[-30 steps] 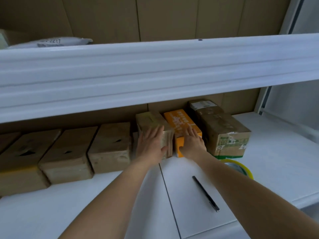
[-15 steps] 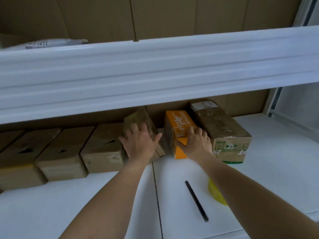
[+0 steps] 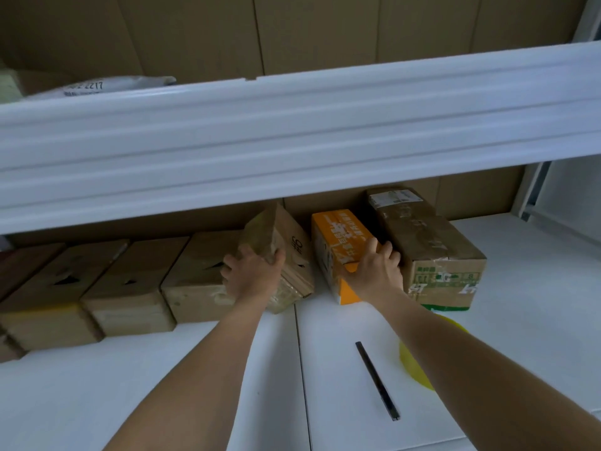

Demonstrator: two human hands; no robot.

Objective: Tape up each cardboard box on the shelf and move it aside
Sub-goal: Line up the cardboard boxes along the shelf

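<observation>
My left hand (image 3: 252,275) grips a small brown cardboard box (image 3: 286,255) that is tilted up on its edge, leaning left against the row of brown boxes (image 3: 130,288). My right hand (image 3: 374,275) rests on the near top corner of an orange box (image 3: 338,242), fingers curled over its right edge. A larger taped brown box (image 3: 429,245) stands just right of the orange one. A yellow tape roll (image 3: 413,362) lies on the white shelf (image 3: 195,369), partly hidden by my right forearm.
A black pen (image 3: 377,380) lies on the shelf near the front, between my arms. The upper shelf's white edge (image 3: 292,141) overhangs the boxes, with a white parcel bag (image 3: 107,86) on top. Cardboard lines the back wall.
My left hand has tipped the small brown box further up and to the left, away from the orange box. My right hand stays on the orange box, now curled over its edge.
</observation>
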